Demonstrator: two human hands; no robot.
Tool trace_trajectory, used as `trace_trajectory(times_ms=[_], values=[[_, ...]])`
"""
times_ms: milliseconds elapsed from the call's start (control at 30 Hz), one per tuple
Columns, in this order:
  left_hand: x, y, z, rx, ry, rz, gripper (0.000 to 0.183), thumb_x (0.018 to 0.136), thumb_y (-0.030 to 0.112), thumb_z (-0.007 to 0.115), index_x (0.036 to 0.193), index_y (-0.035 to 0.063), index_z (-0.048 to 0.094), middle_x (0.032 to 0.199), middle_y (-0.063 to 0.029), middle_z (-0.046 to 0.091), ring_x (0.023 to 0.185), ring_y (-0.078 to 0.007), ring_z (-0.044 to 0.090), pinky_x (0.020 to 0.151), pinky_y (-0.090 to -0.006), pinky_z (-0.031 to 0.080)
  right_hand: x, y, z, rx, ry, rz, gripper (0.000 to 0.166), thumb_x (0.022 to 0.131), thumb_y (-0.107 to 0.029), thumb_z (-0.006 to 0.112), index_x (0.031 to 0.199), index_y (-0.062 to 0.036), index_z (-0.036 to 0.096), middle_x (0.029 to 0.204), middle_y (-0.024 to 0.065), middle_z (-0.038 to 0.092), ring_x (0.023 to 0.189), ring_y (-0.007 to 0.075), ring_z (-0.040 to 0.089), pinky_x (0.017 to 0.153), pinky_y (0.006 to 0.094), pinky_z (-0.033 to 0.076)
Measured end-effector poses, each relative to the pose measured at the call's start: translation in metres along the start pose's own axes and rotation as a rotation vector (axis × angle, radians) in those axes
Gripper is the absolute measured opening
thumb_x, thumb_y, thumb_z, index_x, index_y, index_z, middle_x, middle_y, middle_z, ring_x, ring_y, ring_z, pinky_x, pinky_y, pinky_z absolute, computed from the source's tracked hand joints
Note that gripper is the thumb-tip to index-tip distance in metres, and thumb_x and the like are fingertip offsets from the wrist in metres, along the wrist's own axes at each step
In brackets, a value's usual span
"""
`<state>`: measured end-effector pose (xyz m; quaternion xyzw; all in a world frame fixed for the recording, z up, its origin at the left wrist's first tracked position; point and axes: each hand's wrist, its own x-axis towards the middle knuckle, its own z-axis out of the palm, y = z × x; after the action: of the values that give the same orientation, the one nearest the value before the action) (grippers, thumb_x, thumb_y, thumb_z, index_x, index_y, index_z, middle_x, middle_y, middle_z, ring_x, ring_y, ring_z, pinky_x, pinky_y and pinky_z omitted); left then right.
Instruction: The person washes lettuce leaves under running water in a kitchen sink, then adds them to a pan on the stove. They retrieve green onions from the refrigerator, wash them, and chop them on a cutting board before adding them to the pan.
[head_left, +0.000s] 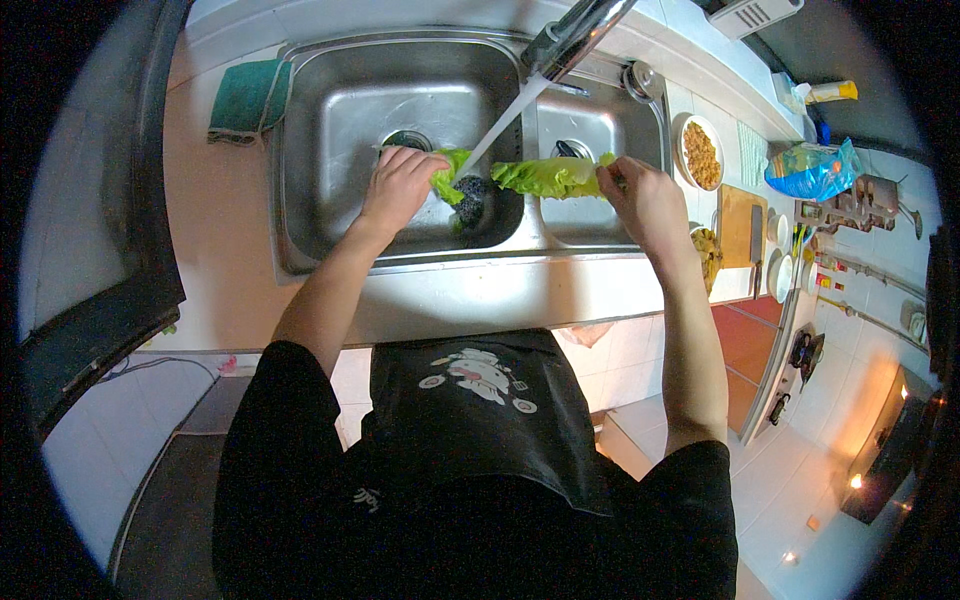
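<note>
My left hand (399, 186) is over the large left basin (337, 202) of a steel double sink, with its fingers closed on a small green lettuce piece (450, 178). A stream of running water (499, 127) falls from the chrome faucet (581, 41) right beside that piece. My right hand (646, 199) grips one end of a long lettuce leaf (551, 178). The leaf stretches leftward over the divider and the smaller right basin (574, 225). A dark, rough-textured clump (470, 201) lies in the left basin below the stream; I cannot tell what it is.
A green cloth (250, 97) lies left of the sink. To the right stand a white bowl of brown food (701, 152), a wooden cutting board (739, 221), a knife (756, 236) and a white bowl (781, 276). A gas stove (799, 367) is farther right.
</note>
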<state>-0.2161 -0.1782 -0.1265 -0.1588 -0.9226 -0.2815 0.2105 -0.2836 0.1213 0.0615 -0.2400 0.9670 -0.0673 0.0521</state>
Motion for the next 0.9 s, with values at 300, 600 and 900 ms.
trace_trajectory(times_ms=[300,600,900], values=[[0.012,0.029,0.018,-0.208,-0.022,-0.487,0.026,0.077,0.003,0.064,0.103,0.0077,0.064,0.101,-0.0113,0.067,0.097,-0.0315,0.061,0.085,-0.0407,0.048,0.0,0.004,-0.006,-0.021,0.005,0.036,0.026,0.092,-0.032,0.057,0.087,-0.0077,0.066,0.08,0.0165,0.067,0.071,0.0352,0.066,0.063,0.0444,0.053],[0.013,0.028,0.037,-0.47,0.179,-0.808,0.029,0.078,0.0,0.062,0.106,0.0047,0.065,0.104,-0.015,0.069,0.096,-0.0313,0.066,0.086,-0.0357,0.05,-0.006,0.014,-0.029,0.007,0.095,0.066,0.025,0.09,-0.029,0.061,0.084,-0.0058,0.066,0.076,0.0165,0.067,0.066,0.0343,0.066,0.06,0.0431,0.052],[-0.007,0.04,0.022,-0.461,0.181,-0.7,0.03,0.076,-0.002,0.064,0.105,0.0052,0.064,0.104,-0.0125,0.068,0.099,-0.0309,0.064,0.086,-0.0374,0.05,-0.009,0.01,-0.036,-0.027,0.004,0.16,0.026,0.093,-0.027,0.06,0.096,-0.0027,0.068,0.083,0.0143,0.07,0.07,0.0276,0.069,0.064,0.0369,0.054]])
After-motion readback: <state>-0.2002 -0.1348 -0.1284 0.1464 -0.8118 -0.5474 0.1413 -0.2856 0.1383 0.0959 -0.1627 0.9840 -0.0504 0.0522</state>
